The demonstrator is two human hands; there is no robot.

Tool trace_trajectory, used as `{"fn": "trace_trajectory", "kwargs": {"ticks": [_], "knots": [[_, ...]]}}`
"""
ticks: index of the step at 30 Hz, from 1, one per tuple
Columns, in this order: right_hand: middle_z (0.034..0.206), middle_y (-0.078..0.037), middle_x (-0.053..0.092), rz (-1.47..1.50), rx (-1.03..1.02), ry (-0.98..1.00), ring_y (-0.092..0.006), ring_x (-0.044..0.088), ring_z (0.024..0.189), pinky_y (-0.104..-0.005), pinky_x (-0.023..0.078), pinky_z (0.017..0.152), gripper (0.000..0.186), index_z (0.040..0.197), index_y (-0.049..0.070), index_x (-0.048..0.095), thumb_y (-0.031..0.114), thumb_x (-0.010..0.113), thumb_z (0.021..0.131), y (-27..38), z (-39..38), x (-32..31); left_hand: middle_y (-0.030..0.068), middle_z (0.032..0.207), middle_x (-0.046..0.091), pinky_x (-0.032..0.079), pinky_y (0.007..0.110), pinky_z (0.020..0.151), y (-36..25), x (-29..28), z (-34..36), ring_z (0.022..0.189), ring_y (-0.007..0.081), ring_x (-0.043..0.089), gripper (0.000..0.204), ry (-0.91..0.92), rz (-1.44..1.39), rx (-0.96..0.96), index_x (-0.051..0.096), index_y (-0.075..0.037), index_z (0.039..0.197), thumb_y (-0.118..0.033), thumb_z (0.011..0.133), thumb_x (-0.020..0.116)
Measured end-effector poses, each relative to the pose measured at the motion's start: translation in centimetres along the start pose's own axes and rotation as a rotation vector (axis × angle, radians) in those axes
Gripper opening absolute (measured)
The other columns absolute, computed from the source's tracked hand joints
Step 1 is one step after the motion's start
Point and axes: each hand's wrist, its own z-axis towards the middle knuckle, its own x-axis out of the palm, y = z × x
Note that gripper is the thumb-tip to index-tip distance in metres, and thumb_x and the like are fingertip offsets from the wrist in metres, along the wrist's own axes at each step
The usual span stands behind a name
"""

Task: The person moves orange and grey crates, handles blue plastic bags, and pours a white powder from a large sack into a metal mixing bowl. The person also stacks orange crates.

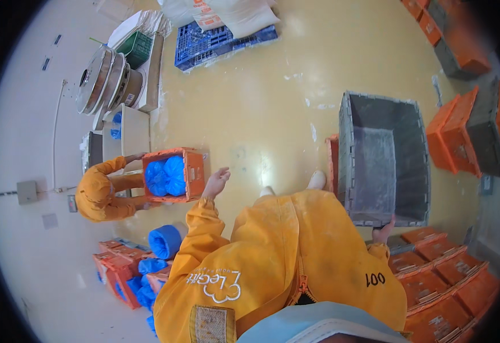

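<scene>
My left hand (217,182) is held out over the floor with its fingers apart and nothing in it, close to an orange crate (195,174). That crate holds blue plastic bags (167,175) and is gripped at its far side by a co-worker in orange clothing (96,191). On my right stands a large grey plastic crate (369,166), bare inside except for whitish dust. My right hand (383,230) is at its near rim, a digit laid over the edge; the other fingers are partly hidden beneath. An orange crate edge (332,163) shows beside the grey one.
Stacked orange crates (433,280) stand at the near right, more crates (456,134) at the far right. Orange crates (118,268) with blue bags and a blue roll (166,241) lie near left. Farther off are a blue pallet (227,43) with white sacks and round metal equipment (107,80).
</scene>
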Motion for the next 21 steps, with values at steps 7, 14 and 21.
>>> {"fn": "trace_trajectory", "kwargs": {"ticks": [7, 14, 21], "knots": [[0.131, -0.009, 0.050, -0.132, -0.059, 0.016, -0.0286, 0.049, 0.117, -0.0439, 0.040, 0.099, 0.057, 0.133, 0.009, 0.043, 0.041, 0.054, 0.088, -4.8, -3.4, 4.1, 0.0144, 0.105, 0.065, 0.048, 0.032, 0.082, 12.6, 1.6, -9.3, 0.088, 0.0211, 0.063, 0.043, -0.122, -0.216, -0.209, 0.055, -0.002, 0.122, -0.029, 0.088, 0.056], [0.137, -0.014, 0.043, -0.694, -0.278, -0.085, -0.0303, 0.042, 0.122, -0.0415, 0.037, 0.100, 0.064, 0.136, 0.007, 0.040, 0.047, 0.051, 0.087, -7.6, -1.8, 3.8, 0.0054, 0.071, 0.062, 0.044, 0.030, 0.047, 29.3, 2.4, -21.7, 0.058, 0.0146, 0.057, 0.035, -0.406, -0.646, -0.591, 0.064, -0.005, 0.104, -0.033, 0.085, 0.054], [0.134, -0.015, 0.045, -0.725, -0.095, 0.038, -0.0316, 0.043, 0.120, -0.0415, 0.035, 0.099, 0.061, 0.132, 0.008, 0.045, 0.048, 0.050, 0.087, -14.3, -4.1, 11.6, 0.0068, 0.062, 0.061, 0.045, 0.031, 0.049, 38.4, 4.2, -31.7, 0.055, 0.0167, 0.058, 0.031, -0.705, -0.728, -0.717, 0.067, -0.006, 0.090, -0.033, 0.083, 0.052]]}}
